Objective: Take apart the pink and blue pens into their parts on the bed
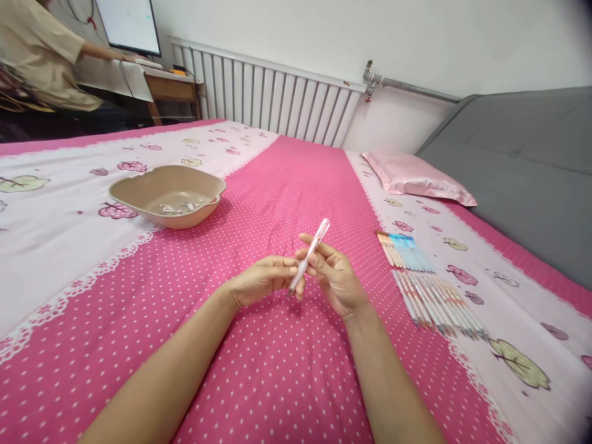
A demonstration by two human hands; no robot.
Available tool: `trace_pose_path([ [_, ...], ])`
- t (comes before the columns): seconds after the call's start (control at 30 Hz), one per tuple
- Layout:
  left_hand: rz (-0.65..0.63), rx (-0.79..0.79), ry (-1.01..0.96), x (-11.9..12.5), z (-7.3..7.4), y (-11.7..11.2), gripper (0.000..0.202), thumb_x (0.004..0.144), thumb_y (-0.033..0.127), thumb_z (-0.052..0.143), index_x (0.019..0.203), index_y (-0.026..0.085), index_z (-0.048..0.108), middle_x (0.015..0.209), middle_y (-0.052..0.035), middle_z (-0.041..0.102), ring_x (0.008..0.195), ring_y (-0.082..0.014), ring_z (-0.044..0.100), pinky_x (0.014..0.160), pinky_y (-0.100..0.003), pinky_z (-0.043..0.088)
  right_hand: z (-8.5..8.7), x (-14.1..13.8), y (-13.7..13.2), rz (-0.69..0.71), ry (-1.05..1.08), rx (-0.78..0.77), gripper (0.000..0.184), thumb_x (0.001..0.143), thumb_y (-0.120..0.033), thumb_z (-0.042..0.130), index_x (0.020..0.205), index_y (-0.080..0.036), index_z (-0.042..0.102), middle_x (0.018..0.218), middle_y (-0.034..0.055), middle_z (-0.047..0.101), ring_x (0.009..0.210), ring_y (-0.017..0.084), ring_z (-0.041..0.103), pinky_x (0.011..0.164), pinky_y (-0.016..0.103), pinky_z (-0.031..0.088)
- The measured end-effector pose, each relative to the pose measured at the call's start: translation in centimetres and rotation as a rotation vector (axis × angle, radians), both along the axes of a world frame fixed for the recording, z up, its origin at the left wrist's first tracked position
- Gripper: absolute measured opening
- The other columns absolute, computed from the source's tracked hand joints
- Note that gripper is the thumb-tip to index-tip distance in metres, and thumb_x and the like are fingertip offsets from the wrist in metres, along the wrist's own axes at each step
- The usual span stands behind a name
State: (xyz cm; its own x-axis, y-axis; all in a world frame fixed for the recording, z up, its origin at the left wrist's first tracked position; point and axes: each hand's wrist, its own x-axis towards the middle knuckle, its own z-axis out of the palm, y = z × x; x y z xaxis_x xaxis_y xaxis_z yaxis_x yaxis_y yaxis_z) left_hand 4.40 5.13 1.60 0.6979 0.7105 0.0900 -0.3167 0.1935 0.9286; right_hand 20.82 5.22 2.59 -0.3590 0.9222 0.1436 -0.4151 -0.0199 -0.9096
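Observation:
Over the pink bedspread, a white-and-pink pen (316, 242) is held at a slant, its clip end up to the right and its dark tip down to the left. My left hand (259, 280) pinches the lower part of the barrel between thumb and fingers. Higher up, the thumb and fingers of my right hand (340, 280) close around the same pen. To the right lie two rows of pens: one of orange and blue pens (407, 253), and nearer me one of whitish pens with reddish marks (439, 302).
A beige plastic basin (185, 222) with small white and clear pieces (180, 208) inside stands on the bed at left. A pink pillow (416, 176) rests against the grey headboard (518, 154). Behind the bed is a white radiator (277, 92). Another person (41, 49) sits at a desk, far left.

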Motion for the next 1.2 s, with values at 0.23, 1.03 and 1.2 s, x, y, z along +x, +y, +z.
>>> trace_pose_path([
  [0.23,0.081,0.122,0.152,0.0,-0.2,0.2,0.018,0.083,0.026,0.055,0.088,0.012,0.065,0.080,-0.0058,0.065,0.073,-0.0119,0.058,0.071,-0.025,0.044,-0.4,0.4,0.6,-0.061,-0.077,0.023,0.026,0.069,-0.026,0.070,0.095,-0.022,0.068,0.079,0.0015,0.069,0.062,0.010,0.057,0.063,0.026,0.050],
  [1.03,0.019,0.003,0.095,0.3,0.0,-0.2,0.033,0.087,0.036,0.048,0.100,0.009,0.062,0.084,-0.0137,0.069,0.075,-0.0189,0.063,0.075,-0.036,0.046,-0.4,0.2,0.6,-0.124,0.061,-0.048,0.027,0.072,-0.026,0.067,0.099,-0.026,0.065,0.085,-0.0007,0.067,0.062,0.009,0.052,0.053,0.023,0.044],
  [1.2,-0.014,-0.023,0.078,0.0,0.2,-0.3,0.029,0.086,0.033,0.050,0.098,0.008,0.062,0.077,-0.0121,0.069,0.070,-0.0182,0.064,0.071,-0.034,0.048,-0.4,0.2,0.5,-0.109,0.093,-0.013,0.025,0.074,-0.023,0.065,0.098,-0.027,0.065,0.084,-0.0022,0.066,0.062,0.008,0.051,0.051,0.020,0.041],
])
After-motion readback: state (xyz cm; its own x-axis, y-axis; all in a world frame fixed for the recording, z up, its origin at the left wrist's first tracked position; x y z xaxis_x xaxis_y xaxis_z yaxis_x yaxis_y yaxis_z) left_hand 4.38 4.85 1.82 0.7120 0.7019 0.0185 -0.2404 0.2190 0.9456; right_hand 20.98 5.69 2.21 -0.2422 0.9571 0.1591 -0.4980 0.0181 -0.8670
